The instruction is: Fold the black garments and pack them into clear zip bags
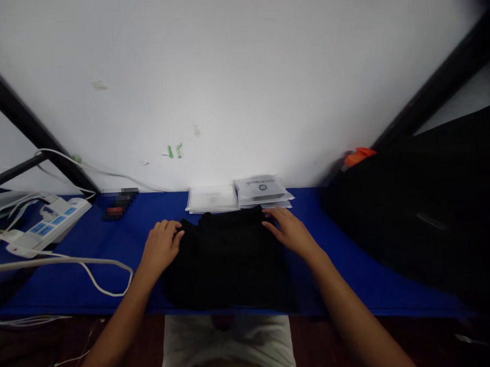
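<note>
A black garment (pixel 232 260) is laid on the blue counter (pixel 346 271), near the plastic pouches (pixel 212 198). Its far corners are touched by the left hand (pixel 161 243) and right hand (pixel 291 230), slightly spread; whether it is pinched cannot be told.

Site appears to be a small packing workspace. Evidence noted: blue-covered table (pixel 89 239) against a marked white wall (pixel 241 97), stacked plastic packets (pixel 262 190), cabled power strip (pixel 50 227).
</note>
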Available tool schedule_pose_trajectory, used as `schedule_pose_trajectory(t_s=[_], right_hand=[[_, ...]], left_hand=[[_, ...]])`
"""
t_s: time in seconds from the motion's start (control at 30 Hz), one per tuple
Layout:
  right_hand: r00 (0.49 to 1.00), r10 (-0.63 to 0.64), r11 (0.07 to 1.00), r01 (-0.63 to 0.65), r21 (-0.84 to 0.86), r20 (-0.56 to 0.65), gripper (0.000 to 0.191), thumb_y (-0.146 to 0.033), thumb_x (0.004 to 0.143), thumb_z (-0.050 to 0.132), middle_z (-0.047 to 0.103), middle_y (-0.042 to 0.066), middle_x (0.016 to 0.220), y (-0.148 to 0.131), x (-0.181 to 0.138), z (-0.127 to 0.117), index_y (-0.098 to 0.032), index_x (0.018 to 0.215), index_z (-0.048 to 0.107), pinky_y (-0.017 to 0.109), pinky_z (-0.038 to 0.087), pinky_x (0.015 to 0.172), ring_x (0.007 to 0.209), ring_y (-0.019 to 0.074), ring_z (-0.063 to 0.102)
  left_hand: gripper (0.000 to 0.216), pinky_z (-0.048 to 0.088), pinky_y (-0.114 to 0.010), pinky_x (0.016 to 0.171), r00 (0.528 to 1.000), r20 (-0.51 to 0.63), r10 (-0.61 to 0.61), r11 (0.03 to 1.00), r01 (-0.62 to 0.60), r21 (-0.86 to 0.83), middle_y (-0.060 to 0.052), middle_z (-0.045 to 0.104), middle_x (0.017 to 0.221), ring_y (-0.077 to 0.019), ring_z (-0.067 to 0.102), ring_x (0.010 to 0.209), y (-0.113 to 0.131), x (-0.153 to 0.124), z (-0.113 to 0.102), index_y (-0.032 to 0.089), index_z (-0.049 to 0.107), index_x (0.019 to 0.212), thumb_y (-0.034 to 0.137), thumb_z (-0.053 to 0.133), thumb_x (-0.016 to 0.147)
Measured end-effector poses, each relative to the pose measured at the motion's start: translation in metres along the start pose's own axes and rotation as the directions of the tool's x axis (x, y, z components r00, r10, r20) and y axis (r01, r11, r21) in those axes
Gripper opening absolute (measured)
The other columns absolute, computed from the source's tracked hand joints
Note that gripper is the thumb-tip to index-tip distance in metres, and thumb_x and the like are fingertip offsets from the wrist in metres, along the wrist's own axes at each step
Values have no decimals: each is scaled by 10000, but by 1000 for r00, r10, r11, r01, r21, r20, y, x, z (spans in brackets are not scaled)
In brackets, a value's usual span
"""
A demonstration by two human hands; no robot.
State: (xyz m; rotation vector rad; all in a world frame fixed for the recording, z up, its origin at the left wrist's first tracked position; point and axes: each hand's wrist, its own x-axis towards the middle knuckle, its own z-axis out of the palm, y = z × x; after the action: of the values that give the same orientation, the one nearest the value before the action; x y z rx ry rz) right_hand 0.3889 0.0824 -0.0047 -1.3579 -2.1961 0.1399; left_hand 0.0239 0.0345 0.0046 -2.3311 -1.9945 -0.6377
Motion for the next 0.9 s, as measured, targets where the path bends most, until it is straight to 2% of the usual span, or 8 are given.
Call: schedule_pose_trajectory(t_s=[0.1, 0.2, 0.33, 0.57, 0.63, 0.77, 0.83, 0.9], right_hand=[[997, -65, 974, 70, -213, 31, 363, -188, 908, 518, 610, 163, 1230, 5, 26, 12, -154, 1268, 542, 455, 485, 953, 1143, 320, 561], [991, -100, 959, 119, -257, 87, 325, -96, 850, 554, 653, 159, 1106, 5, 46, 22, -132, 1169, 605, 448, 497, 909, 1041, 320, 589], [989, -126, 959, 141, -246, 76, 190, -72, 841, 551, 656, 133, 948, 3, 51, 21, -147, 981, 656, 428, 506, 846, 941, 302, 590], [963, -208, 978, 209, -10, -173, 157, -172, 949, 470, 626, 83, 958, -3, -14, -8, -224, 1014, 603, 401, 507, 820, 924, 242, 579], [963, -232, 971, 239, 33, -139, 168, -155, 946, 468, 631, 83, 979, -7, -36, -11, -230, 1015, 602, 399, 511, 806, 923, 236, 582], [961, -270, 963, 270, 19, 63, 187, -140, 916, 475, 634, 111, 1070, -15, -62, -7, -207, 991, 633, 442, 516, 846, 983, 254, 588], [959, -268, 963, 270, -13, 94, 169, -165, 907, 497, 634, 124, 1085, -18, -64, -5, -192, 962, 654, 473, 510, 864, 996, 270, 594], [964, -256, 966, 258, -28, 75, 158, -198, 915, 511, 639, 130, 1076, -22, -60, -4, -185, 900, 667, 475, 509, 866, 987, 272, 601]], left_hand=[[292, 448, -437, 878, 998, 63, -12, 997, 7, 82, -146, 596, 1135, -328, 549, 1074, 17, 33, 13, 163, 597, 1138, 347, 509, 928], [368, 446, -446, 890, 990, 133, 42, 999, -44, 16, -163, 578, 1190, -337, 547, 1113, 35, 61, 27, 156, 570, 1202, 385, 545, 914], [152, 462, -376, 849, 982, 149, 119, 992, -112, -51, -92, 632, 1027, -271, 595, 1004, 43, 78, 35, 187, 633, 977, 223, 624, 830], [150, 455, -345, 891, 967, -11, 254, 933, -248, -261, -37, 623, 984, -203, 568, 982, 24, 34, 8, 203, 569, 836, 75, 535, 766], [158, 452, -370, 895, 932, -7, 362, 873, -341, -348, -42, 622, 1021, -208, 568, 991, 19, 14, 3, 207, 588, 801, 71, 514, 765], [302, 439, -404, 937, 849, 147, 508, 810, -413, -416, -35, 621, 1142, -215, 564, 1073, 10, -11, 2, 237, 657, 824, 26, 450, 761], [295, 439, -411, 963, 879, 120, 462, 822, -373, -431, -40, 614, 1172, -215, 559, 1101, 3, -13, 5, 244, 654, 879, 51, 444, 801], [235, 431, -436, 997, 947, 23, 320, 869, -284, -404, -61, 601, 1190, -230, 550, 1120, -8, -8, 12, 243, 634, 977, 132, 469, 851]])
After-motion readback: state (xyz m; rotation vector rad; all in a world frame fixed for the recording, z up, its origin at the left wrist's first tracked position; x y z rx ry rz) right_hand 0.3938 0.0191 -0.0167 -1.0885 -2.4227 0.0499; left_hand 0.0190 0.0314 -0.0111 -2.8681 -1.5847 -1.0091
